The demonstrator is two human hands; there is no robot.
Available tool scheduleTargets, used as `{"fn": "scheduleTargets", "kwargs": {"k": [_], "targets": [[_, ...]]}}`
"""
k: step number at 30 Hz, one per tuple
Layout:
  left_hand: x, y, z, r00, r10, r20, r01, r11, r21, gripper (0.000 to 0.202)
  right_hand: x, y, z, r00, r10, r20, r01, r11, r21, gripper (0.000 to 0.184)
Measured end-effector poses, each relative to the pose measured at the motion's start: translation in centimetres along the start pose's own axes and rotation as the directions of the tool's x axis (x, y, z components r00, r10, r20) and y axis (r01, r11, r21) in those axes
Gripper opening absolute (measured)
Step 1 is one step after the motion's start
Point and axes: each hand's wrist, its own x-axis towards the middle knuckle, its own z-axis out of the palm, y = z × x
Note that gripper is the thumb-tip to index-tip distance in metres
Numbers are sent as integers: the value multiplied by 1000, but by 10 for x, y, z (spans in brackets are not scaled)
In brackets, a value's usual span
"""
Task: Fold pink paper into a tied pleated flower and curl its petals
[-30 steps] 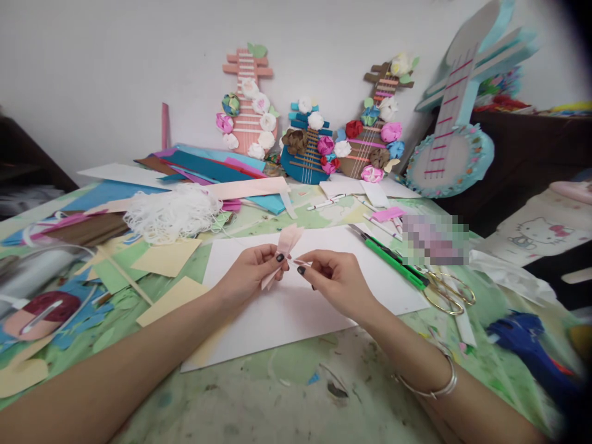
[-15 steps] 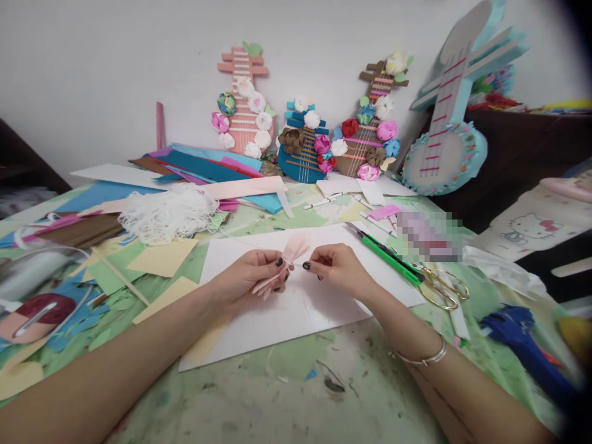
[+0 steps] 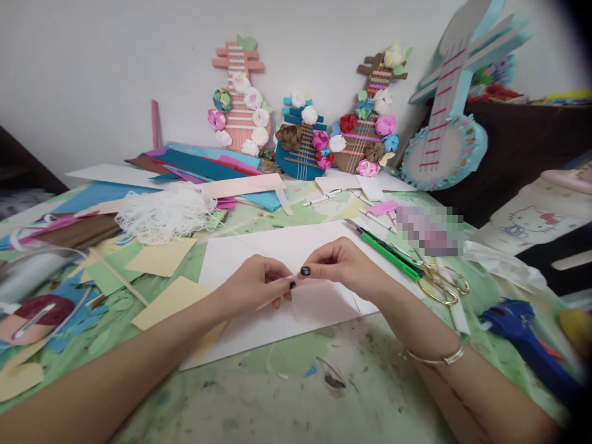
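Over a white board (image 3: 259, 342), my two hands meet fingertip to fingertip. My left hand (image 3: 259, 285) is closed in a pinch on a small gathered piece of pale pink paper (image 3: 298, 279), mostly hidden behind the fingers. From the right, my right hand (image 3: 343, 266) pinches close against the paper's tied middle, thumb and forefinger together, on white string that the fingers largely cover. The string trails faintly toward a tangled heap of white cord (image 3: 164, 213) behind my left hand.
Right of the board lie a green craft knife (image 3: 391, 256), gold-handled scissors (image 3: 441, 285) and a blue glue gun (image 3: 513, 327). Cream paper pieces (image 3: 164, 256) and scraps cover the left. Paper-flowered instrument models (image 3: 303, 142) lean on the wall behind.
My right hand has moved left and turned over, closing up to my left fingertips. The pink paper, upright and visible before, is now mostly covered. The view has shifted slightly.
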Motion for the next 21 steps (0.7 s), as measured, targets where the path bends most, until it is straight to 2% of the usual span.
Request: {"fn": "scheduleTargets", "kwargs": {"k": [3,6,10,13,16,21], "targets": [[1,1,0,969,92,-228,-76,994,79,16,-5,-4,2,997,-34,71,41,994,-104,24],[2,1,-2,929,146,-339,-114,987,112,20,-6,-3,5,992,-72,101,94,968,-231,33],[4,-1,-5,920,147,-363,-148,989,26,17,-4,0,6,984,-108,139,145,944,-296,46],[6,-5,-7,929,124,-349,-157,985,-66,15,-2,3,1,987,-142,80,160,935,-316,50],[7,-7,-8,930,102,-354,-149,983,-108,17,-1,7,-5,992,-127,10,123,939,-320,41],[6,-4,-6,924,92,-371,-148,981,-126,14,1,12,-11,994,-108,-23,98,962,-257,29]]}}
